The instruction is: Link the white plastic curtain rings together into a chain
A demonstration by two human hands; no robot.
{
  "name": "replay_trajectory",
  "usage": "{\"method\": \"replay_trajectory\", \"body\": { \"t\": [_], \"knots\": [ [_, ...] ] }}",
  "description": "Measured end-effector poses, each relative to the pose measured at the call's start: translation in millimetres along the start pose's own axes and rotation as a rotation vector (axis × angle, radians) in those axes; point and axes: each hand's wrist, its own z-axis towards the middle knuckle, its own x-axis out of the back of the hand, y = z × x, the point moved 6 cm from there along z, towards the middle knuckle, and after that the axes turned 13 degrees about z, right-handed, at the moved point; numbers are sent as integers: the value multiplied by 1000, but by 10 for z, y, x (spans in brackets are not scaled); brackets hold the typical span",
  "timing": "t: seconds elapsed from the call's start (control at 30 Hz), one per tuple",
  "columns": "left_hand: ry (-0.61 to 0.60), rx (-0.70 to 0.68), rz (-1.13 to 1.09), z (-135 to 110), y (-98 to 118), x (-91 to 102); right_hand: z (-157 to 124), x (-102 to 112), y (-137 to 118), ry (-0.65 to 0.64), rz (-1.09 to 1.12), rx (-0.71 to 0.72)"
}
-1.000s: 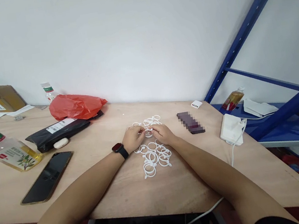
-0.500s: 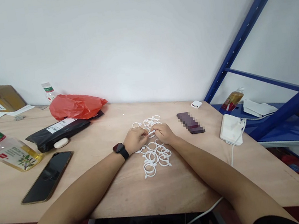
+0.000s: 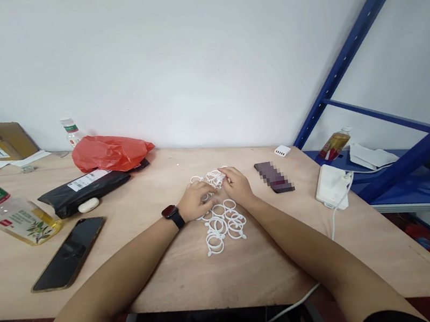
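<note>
At the worktop's point(image 3: 169, 282) left side, a tea bottle point(image 3: 15, 217) tilts in view, with a smartphone point(image 3: 68, 254) lying just beside it. Next come a black parcel point(image 3: 81, 193), a pale earbud case point(image 3: 88, 205) touching its near edge, and a crumpled red plastic bag point(image 3: 112, 152). The left hand point(image 3: 194, 199), below a smartwatch point(image 3: 170, 210), has its thumb apart from its bent fingers; blur hides whether it grips anything. White tabbed rings point(image 3: 227, 225) lie on the worktop in a near cluster and a farther one between the hands. Half a second ago both hands pinched one ring between them; now they have parted. The right hand point(image 3: 237, 185) is loosely open, its fingertips at the far cluster. Farther right lies a white multi-port charger point(image 3: 282, 150).
</note>
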Motion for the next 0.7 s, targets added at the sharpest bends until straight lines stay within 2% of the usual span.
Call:
{"method": "replay_trajectory", "body": {
  "t": [0.17, 0.3, 0.47, 0.7],
  "knots": [
    [-175, -172, 59, -28, 223, -87, -8, -44, 33, -44, 46, -15],
    [-253, -188, 56, -44, 261, -132, -11, -51, 16, -55, 68, -14],
    [-256, -121, 24, -35, 190, -140, -12, -52, 4, -53, 94, -33],
    [-195, -92, 8, -31, 136, -145, -15, -53, -5, -65, 104, -14]
  ]
}}
